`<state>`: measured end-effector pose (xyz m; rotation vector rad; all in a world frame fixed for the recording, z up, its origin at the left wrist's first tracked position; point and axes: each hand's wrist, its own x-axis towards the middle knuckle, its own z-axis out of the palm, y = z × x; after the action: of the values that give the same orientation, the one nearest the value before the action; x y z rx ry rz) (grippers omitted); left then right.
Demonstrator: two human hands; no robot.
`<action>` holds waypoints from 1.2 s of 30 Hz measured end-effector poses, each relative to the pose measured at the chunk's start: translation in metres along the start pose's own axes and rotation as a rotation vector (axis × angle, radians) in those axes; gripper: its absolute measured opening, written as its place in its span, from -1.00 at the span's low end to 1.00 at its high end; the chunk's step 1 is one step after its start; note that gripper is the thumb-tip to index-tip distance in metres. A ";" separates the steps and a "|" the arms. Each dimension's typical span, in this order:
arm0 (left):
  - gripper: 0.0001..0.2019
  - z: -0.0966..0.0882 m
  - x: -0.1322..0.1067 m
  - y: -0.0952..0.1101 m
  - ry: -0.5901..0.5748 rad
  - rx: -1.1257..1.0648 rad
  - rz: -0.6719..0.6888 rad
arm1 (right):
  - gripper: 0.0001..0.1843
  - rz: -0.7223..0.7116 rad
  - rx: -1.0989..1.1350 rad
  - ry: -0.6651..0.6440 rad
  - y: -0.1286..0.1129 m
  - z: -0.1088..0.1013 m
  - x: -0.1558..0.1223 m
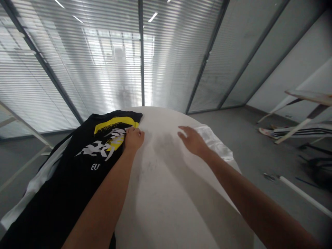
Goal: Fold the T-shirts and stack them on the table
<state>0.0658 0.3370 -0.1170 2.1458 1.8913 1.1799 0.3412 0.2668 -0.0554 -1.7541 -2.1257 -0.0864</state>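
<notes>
A black T-shirt point(67, 186) with yellow and white print lies along the left side of a white, round-ended table point(158, 186). My left hand point(134, 139) is closed at the shirt's right edge, beside the print, with its fingers curled on the fabric. My right hand point(193, 140) is apart from the shirt, over the table's right half. Its fingers are spread and hold nothing. Just right of that hand, a crumpled, shiny white sheet point(216, 143), perhaps thin plastic, drapes over the table's edge. White fabric point(44, 176) shows along the shirt's left side.
Blinds behind glass panels point(171, 69) stand beyond the table's far end. At the right is another table point(311, 97), with a person's striped trouser leg point(303, 132) below it. A white pole point(306, 196) is low at the right; a white frame point(24, 126) stands left.
</notes>
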 end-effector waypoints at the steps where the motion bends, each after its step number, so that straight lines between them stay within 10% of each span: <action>1: -0.83 -0.001 -0.003 0.004 -0.011 0.051 0.008 | -0.41 -0.040 -0.041 -0.073 -0.016 0.010 -0.005; 8: -0.77 -0.006 -0.009 0.018 -0.098 0.372 0.037 | -0.32 -0.063 -0.143 -0.197 -0.053 0.061 -0.027; 27: -0.75 -0.015 -0.012 0.033 -0.158 0.483 0.053 | -0.35 -0.046 -0.090 -0.138 -0.047 0.055 -0.024; 36: -0.77 -0.086 -0.020 0.021 -0.179 0.376 0.169 | -0.37 -0.029 -0.084 -0.123 -0.051 0.048 -0.027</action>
<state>0.0363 0.2775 -0.0558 2.5414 2.0149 0.6582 0.2843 0.2446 -0.0987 -1.8192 -2.2650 -0.0787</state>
